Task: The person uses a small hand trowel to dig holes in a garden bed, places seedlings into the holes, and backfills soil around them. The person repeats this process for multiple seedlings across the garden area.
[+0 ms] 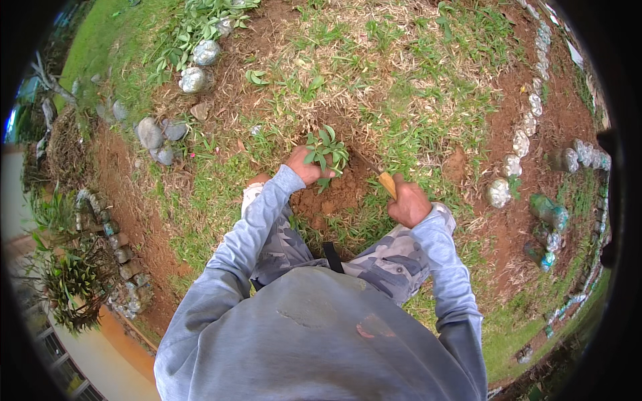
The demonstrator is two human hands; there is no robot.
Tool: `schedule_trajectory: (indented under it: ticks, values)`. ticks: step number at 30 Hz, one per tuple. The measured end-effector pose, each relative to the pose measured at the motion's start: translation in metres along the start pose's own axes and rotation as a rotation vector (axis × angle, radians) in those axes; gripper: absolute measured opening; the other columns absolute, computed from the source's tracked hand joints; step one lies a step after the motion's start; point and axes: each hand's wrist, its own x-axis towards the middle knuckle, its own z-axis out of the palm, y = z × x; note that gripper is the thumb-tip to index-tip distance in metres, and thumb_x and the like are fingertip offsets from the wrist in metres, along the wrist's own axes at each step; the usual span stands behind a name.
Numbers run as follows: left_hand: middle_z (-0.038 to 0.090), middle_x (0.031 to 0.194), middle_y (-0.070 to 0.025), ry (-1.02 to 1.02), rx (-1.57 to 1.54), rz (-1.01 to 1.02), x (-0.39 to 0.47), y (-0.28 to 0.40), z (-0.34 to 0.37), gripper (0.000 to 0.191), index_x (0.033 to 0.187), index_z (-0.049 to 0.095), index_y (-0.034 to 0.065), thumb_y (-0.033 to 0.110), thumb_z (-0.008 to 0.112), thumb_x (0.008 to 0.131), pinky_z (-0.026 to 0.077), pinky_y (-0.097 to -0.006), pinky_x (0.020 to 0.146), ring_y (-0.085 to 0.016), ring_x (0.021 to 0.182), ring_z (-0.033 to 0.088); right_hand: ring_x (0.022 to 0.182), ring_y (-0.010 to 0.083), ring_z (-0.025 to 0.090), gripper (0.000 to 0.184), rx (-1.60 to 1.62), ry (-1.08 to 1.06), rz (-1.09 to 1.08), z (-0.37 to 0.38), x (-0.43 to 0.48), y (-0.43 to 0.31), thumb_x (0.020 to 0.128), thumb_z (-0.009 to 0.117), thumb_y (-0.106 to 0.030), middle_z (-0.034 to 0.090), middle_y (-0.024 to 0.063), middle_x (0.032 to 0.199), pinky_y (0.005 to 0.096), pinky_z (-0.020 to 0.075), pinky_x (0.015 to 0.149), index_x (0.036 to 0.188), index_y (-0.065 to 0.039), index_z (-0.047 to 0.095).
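My left hand holds a small leafy green plant by its stem, over a patch of dug reddish soil between my knees. Fingers of my right hand are closed around the wooden handle of a hand tool. Its narrow dark metal part slants up and left to the soil just right of the plant. The tool's far end is hidden in or behind the soil, so its exact kind cannot be told. The plant's roots are not visible.
Cut leafy stems lie at the upper left, near rounded whitish bundles and grey stones. A row of similar bundles edges the bed at right. Potted-looking spiky plants stand at lower left beside a building. Patchy grass surrounds the dug soil.
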Motion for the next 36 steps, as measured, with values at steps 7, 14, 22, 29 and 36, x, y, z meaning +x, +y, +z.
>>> schedule_trajectory:
  ticks: [7,14,22,29,36]
  values:
    - [0.065,0.079,-0.0105,0.049,-0.12,0.004,0.002,-0.007,0.001,0.032,0.084,0.064,0.0094,0.033,0.077,0.066,0.048,-0.0437,0.069,-0.034,0.073,0.061,0.076,0.0431,0.066,0.034,-0.008,-0.257,-0.071,-0.041,0.094,0.048,0.066,0.056,-0.001,0.065,0.0286,0.079,0.0473,0.0527,0.071,0.099,0.007,0.058]
    - [0.067,0.1,-0.012,-0.044,0.057,0.034,-0.003,-0.008,0.003,0.053,0.108,0.065,0.0112,0.047,0.075,0.07,0.048,-0.0453,0.078,-0.034,0.091,0.062,0.068,0.0382,0.067,0.04,-0.307,-0.294,-0.244,-0.044,0.094,0.016,0.066,0.058,-0.002,0.064,0.0263,0.074,0.0453,0.0548,0.061,0.104,0.009,0.054]
    - [0.067,0.092,-0.0115,-0.053,0.061,-0.018,0.008,0.0,0.002,0.047,0.097,0.067,0.0079,0.044,0.076,0.069,0.049,-0.0434,0.079,-0.033,0.086,0.063,0.064,0.0355,0.067,0.048,-0.381,0.043,-0.252,0.007,-0.026,0.011,0.071,0.06,-0.006,0.063,0.0238,0.079,0.0438,0.0536,0.055,0.115,0.007,0.044]
    - [0.068,0.086,-0.0108,-0.041,0.028,-0.124,0.026,-0.005,0.007,0.04,0.09,0.068,0.0088,0.037,0.08,0.065,0.046,-0.0433,0.081,-0.031,0.087,0.063,0.043,0.0217,0.055,0.037,1.009,0.126,0.413,0.051,-0.134,-0.01,0.071,0.06,0.003,0.056,0.0119,0.065,0.0323,0.0427,0.038,0.106,0.008,0.05]
    - [0.069,0.089,-0.0104,-0.02,-0.014,-0.121,0.025,-0.016,0.015,0.037,0.088,0.069,0.009,0.034,0.082,0.064,0.047,-0.0433,0.081,-0.031,0.088,0.063,0.041,0.0183,0.05,0.031,1.522,0.259,0.74,0.111,-0.142,-0.045,0.074,0.057,0.006,0.051,0.0103,0.065,0.0294,0.0324,0.03,0.104,0.008,0.05]
